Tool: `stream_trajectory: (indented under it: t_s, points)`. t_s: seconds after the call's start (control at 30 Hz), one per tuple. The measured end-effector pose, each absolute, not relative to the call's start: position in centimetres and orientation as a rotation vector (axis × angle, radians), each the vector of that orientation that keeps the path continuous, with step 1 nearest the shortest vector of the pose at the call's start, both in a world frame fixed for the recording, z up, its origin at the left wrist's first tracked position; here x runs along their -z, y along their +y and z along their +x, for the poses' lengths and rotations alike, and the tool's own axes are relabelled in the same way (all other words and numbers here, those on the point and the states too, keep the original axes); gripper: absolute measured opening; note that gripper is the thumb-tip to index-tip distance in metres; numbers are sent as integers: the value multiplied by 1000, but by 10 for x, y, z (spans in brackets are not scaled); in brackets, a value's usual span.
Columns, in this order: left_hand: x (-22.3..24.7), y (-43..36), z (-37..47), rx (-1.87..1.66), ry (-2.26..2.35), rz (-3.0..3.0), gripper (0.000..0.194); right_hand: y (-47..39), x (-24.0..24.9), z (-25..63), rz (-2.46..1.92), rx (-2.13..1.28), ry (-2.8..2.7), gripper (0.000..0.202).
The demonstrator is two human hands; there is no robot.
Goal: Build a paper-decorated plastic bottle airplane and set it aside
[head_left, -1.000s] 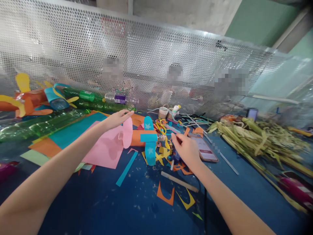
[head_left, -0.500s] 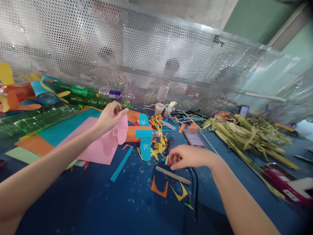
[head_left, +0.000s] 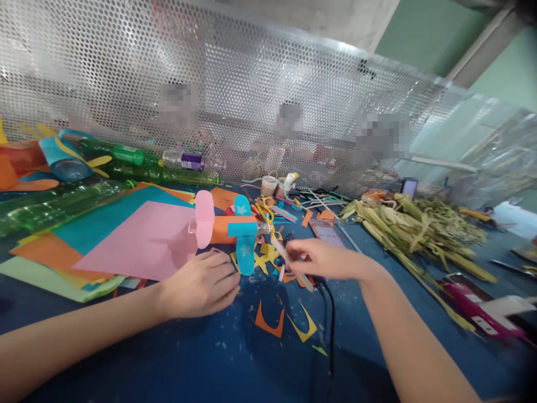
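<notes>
My right hand (head_left: 319,259) grips a whitish stick (head_left: 302,280), raised at a slant above yellow and orange paper scraps (head_left: 268,258). My left hand (head_left: 203,284) rests on the blue table with its fingers curled, just in front of an orange-wrapped bottle; whether anything is under them is hidden. That bottle (head_left: 221,230) lies on its side with a pink rounded paper piece (head_left: 205,219) at its left end and blue star-marked paper wings (head_left: 245,254) across it. A blue strip lies over its orange wrap. The bottle's neck points right, towards the stick.
Coloured paper sheets (head_left: 138,238) and green bottles (head_left: 67,204) lie at the left. A phone (head_left: 327,232), dried husks (head_left: 390,224) and a magenta device (head_left: 474,305) are at the right. People sit behind the perforated screen (head_left: 247,84). Orange (head_left: 271,324) and yellow cutouts lie in front.
My left hand has moved from the pink paper down to the table in front of the bottle. My right hand has lifted the stick off the table. A blue strip is no longer visible there.
</notes>
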State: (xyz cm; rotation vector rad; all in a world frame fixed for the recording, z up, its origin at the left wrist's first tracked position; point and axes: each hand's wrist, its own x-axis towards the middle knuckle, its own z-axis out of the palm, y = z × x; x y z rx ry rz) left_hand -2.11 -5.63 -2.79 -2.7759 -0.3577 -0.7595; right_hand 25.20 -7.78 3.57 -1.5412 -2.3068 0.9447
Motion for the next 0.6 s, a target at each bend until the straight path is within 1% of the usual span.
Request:
stream_trajectory:
  t_s: [0.03, 0.1, 0.23, 0.3, 0.43, 0.57, 0.6]
  points:
    - [31, -57, -21, 723, -417, -2859, 17, -73, -35, 255, -1490, -1041, -2174, 10]
    - [37, -58, -20, 702, -536, -2996, 20, -63, -30, 257, -1394, -1128, -1934, 17]
    - [50, -60, -19, 816, -734, -3123, 19, -47, -14, 256, -1223, -999, -1637, 32]
    - [55, -61, -18, 845, -754, -3144, 19, -44, -10, 254, -1150, -961, -1522, 30]
    - [59, -60, -19, 938, -766, -3150, 20, -46, -10, 247, -1034, -1005, -1441, 20]
    - [56, -61, -20, 1169, -902, -3115, 15, -55, -8, 231, -1076, -1064, -1513, 21]
    - [54, -61, -20, 1213, -972, -3121, 14, -58, -7, 225, -1065, -1122, -1530, 25]
